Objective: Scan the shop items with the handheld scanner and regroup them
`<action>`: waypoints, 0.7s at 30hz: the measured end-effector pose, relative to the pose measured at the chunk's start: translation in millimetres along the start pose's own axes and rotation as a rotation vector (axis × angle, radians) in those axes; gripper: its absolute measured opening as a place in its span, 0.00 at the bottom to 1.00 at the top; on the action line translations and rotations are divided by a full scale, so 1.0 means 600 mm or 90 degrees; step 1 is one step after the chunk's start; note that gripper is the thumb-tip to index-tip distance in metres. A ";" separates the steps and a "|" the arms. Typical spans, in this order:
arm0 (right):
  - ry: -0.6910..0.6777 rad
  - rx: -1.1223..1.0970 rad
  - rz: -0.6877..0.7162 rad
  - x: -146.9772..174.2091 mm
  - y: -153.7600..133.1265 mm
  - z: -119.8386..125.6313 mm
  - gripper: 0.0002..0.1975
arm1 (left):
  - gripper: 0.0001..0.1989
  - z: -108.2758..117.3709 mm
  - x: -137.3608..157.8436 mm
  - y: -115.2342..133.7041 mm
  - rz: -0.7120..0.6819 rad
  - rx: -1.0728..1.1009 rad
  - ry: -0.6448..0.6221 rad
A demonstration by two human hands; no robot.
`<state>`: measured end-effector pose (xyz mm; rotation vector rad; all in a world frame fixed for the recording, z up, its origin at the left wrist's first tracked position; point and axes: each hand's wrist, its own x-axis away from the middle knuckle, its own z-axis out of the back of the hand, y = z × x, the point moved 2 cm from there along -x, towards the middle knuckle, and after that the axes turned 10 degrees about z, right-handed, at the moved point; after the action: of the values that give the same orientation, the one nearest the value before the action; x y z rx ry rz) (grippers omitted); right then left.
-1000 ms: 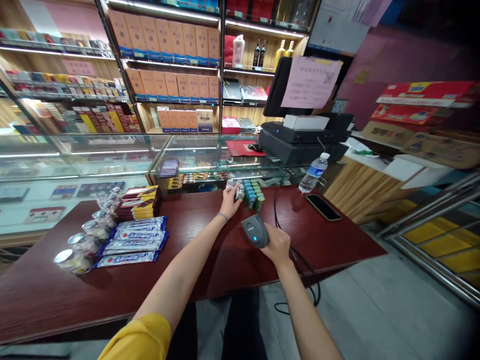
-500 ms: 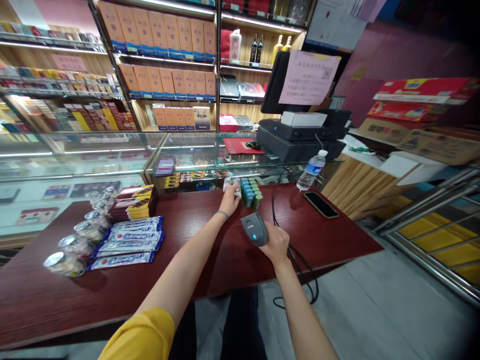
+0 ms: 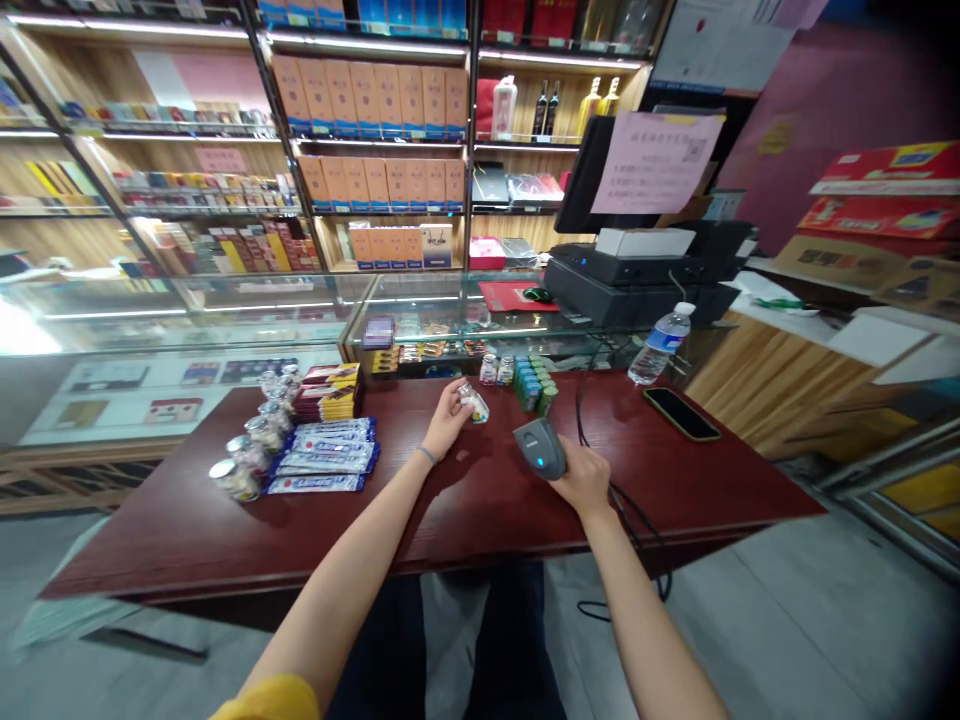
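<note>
L hand (image 3: 448,418) has a narrow pinch, fingertips & thumb closed on a small jar (image 3: 475,406), tilted, over the mid table (image 3: 480,525); can't tell if its base touches. R hand (image 3: 586,477) is wrapped round the handle of a scanner (image 3: 541,450), blue light on, nose roughly toward the jar, the two apart. Step in hand, I'd judge: lining up jar w/ scanner; that calls for a steady wrist & light pinch, as the jar looks slick.

Jar: clear, rounded, pale bits inside. Scanner: matte grey, prob. plastic. Just far of them, 2 upright jars (image 3: 497,370) beside blue/green cylinders (image 3: 535,384). To R: black cable (image 3: 580,400), clear ribbed bottle (image 3: 660,348), flat phone (image 3: 682,413). Far L: shiny blue/silver packets (image 3: 330,455), metal-lidded jars (image 3: 236,480), stacked boxes (image 3: 330,390). Table: glossy red-brown.
</note>
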<state>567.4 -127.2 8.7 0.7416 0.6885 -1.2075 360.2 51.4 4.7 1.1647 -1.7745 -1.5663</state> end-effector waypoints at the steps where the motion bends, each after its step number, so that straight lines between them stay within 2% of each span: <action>1: -0.004 -0.007 0.027 -0.001 -0.002 0.000 0.16 | 0.32 0.013 0.023 0.014 0.038 0.040 -0.021; 4: -0.017 -0.031 0.072 -0.011 -0.013 0.004 0.17 | 0.34 0.050 0.082 0.049 0.112 0.169 -0.043; 8: -0.071 -0.074 0.056 -0.036 -0.049 0.017 0.19 | 0.27 0.084 0.126 0.070 0.137 0.277 -0.047; 14: -0.162 -0.193 0.069 -0.064 -0.114 0.038 0.23 | 0.27 0.103 0.135 0.064 0.153 0.332 -0.050; 18: -0.179 -0.208 0.091 -0.069 -0.141 0.049 0.25 | 0.28 0.103 0.134 0.061 0.163 0.331 -0.051; 21: -0.190 -0.204 0.107 -0.073 -0.155 0.055 0.21 | 0.28 0.104 0.133 0.060 0.179 0.293 -0.016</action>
<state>469.7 -147.0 50.4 0.3350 0.5416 -0.9963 258.9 16.3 12.5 1.0300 -2.2766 -1.0454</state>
